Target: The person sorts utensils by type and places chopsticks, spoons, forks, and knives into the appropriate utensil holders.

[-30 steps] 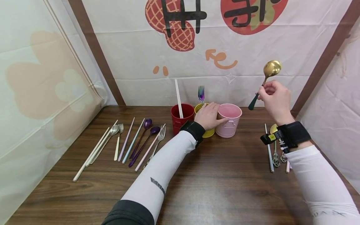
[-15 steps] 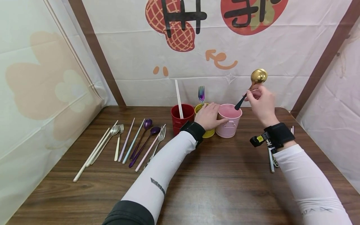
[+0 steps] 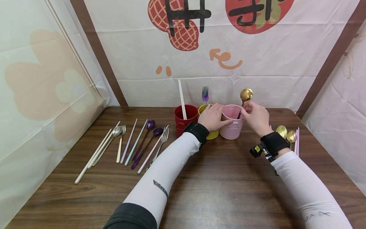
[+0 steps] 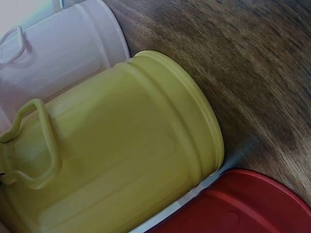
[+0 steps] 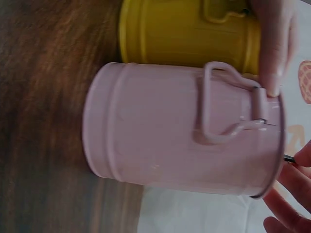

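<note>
My right hand [image 3: 256,119] pinches a gold spoon [image 3: 246,94] by its dark handle, bowl up. The handle's lower end dips inside the rim of the pink bucket [image 3: 231,132]; in the right wrist view the fingertips are right beside that rim. My left hand [image 3: 211,118] rests across the top of the yellow bucket [image 3: 213,135], its thumb reaching onto the front of the pink one. A rainbow-coloured fork [image 3: 205,94] stands in the yellow bucket. White chopsticks [image 3: 182,100] lean in the red bucket [image 3: 180,127] to the left.
On the left of the wooden table [image 3: 217,190] lie chopsticks [image 3: 131,141], a silver spoon [image 3: 116,131], purple spoons [image 3: 150,125] and forks [image 3: 164,135]. Gold spoons [image 3: 281,131] and pink chopsticks [image 3: 297,141] lie beyond my right wrist. A printed cloth [image 3: 137,92] hangs behind the buckets.
My right hand has moved left and down with the gold spoon, from above the table's right side to the pink bucket; the handle has entered its rim. My left hand has stayed put.
</note>
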`<action>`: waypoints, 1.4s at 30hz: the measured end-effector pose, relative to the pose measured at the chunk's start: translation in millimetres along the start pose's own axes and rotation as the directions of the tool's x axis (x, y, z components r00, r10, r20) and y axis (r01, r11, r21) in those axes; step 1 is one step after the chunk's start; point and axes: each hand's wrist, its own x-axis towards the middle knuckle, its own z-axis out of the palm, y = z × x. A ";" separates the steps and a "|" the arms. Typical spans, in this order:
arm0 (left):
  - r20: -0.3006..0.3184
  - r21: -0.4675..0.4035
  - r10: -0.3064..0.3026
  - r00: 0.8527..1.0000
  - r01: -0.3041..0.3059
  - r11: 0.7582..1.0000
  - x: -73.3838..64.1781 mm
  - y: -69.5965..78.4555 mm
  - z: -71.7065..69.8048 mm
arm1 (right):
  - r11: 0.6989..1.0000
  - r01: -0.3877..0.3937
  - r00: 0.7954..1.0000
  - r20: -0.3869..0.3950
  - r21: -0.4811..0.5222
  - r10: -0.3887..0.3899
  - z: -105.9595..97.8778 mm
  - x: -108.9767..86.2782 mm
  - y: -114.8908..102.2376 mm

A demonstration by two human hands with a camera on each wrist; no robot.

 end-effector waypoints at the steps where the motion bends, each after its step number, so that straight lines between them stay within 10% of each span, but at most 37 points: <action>1: -0.001 0.002 0.002 1.000 -0.002 1.000 0.1 -0.1 0.1 | 1.000 -0.006 1.000 0.005 -0.011 0.006 1.3 -0.6 0.6; 19: -0.012 -0.016 0.020 1.000 -0.021 1.000 3.7 -0.6 -3.9 | 0.987 -0.056 0.959 0.266 -0.149 0.095 -3.6 12.1 -12.3; 42: 0.040 -0.076 0.030 0.999 -0.027 0.997 2.9 -0.8 -7.3 | 0.989 -0.057 0.980 0.182 -0.137 0.082 -26.2 9.2 -14.2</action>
